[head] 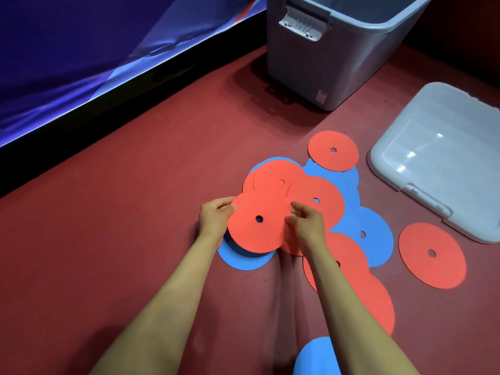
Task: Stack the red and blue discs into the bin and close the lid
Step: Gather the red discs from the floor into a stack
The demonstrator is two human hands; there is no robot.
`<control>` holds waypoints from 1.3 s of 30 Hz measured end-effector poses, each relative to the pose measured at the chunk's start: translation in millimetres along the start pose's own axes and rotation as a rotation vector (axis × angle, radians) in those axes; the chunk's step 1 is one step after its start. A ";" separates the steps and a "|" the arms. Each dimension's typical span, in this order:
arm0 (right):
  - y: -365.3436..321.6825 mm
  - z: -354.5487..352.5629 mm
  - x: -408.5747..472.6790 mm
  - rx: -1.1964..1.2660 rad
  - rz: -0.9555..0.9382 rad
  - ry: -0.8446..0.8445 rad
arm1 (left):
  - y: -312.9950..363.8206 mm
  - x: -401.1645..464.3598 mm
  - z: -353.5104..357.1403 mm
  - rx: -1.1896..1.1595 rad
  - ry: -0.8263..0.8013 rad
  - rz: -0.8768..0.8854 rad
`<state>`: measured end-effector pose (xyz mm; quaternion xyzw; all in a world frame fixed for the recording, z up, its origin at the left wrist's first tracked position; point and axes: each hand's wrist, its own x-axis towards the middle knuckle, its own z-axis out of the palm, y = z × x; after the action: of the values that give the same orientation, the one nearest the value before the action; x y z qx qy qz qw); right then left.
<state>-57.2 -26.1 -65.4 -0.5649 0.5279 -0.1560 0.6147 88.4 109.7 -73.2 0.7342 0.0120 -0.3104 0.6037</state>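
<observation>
On the red floor mat point(162, 212) the job had barely started — red and blue discs point(349, 201) lay scattered in an overlapping heap, with one red disc point(432, 255) apart to the right. The left hand point(216, 217) and right hand point(307, 221) each had a narrow grip pinching opposite edges of the top red disc point(257, 226). The bin point(332, 58) stood open beyond, nothing visible inside, and the lid point(443, 155) lay off beside it — stacking and closing all remained.
</observation>
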 end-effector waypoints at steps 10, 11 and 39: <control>-0.2 -43.2 3.5 -0.074 -0.044 0.089 | 1.4 -18.7 33.3 0.040 -0.109 -0.033; 2.1 -47.1 4.9 -0.107 -0.042 0.099 | 1.2 -19.4 36.0 0.069 -0.114 -0.022; 16.8 -73.3 7.7 -0.295 -0.032 0.216 | -17.9 -20.3 76.6 0.402 -0.144 0.055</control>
<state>-121.5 -65.7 -69.1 -0.6371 0.5991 -0.1464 0.4623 31.1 53.3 -85.4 0.8158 -0.1132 -0.3414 0.4529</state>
